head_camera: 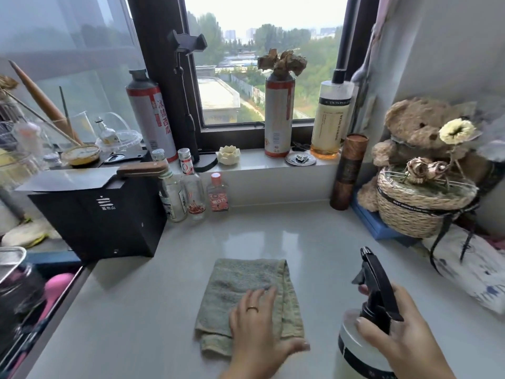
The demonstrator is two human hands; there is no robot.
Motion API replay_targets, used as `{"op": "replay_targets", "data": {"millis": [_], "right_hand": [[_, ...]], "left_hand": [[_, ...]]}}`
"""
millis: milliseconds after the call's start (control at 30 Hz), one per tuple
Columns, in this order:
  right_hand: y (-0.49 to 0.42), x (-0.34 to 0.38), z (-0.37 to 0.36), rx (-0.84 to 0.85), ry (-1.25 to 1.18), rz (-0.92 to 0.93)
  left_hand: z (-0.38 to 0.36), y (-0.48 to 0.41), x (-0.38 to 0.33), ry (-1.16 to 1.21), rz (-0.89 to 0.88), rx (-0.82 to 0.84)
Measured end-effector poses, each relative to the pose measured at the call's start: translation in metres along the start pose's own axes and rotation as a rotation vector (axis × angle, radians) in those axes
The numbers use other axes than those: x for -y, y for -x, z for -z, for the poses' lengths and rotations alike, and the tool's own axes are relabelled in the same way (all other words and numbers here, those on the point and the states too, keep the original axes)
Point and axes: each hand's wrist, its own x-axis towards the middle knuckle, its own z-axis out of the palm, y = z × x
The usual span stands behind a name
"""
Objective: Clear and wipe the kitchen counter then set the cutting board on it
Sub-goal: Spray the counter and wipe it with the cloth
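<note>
My left hand (255,321) — fingers released, flat on green cloth (247,285) on tabletop (136,310); right hand (401,335) fingers grasping spray bottle (358,348).

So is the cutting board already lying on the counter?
No: the counter holds only a green cloth under the left hand, while the right hand holds a spray bottle.
</note>
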Motion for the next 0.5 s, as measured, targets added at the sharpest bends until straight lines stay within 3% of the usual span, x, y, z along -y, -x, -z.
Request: {"op": "replay_targets", "data": {"millis": [100,200,433,500], "right_hand": [[0.01,0.002,0.011,0.007,0.092,-0.004],[0.016,-0.001,0.017,-0.002,0.162,-0.004],[0.019,-0.005,0.02,0.083,0.174,-0.013],[0.016,-0.007,0.018,0.158,0.156,-0.02]], "left_hand": [[0.001,-0.022,-0.003,-0.163,0.233,-0.099],[-0.01,-0.029,-0.005,-0.193,0.308,-0.21],[-0.001,-0.031,0.009,-0.302,0.223,-0.25],[0.011,-0.024,0.006,-0.218,0.212,-0.257]]}}
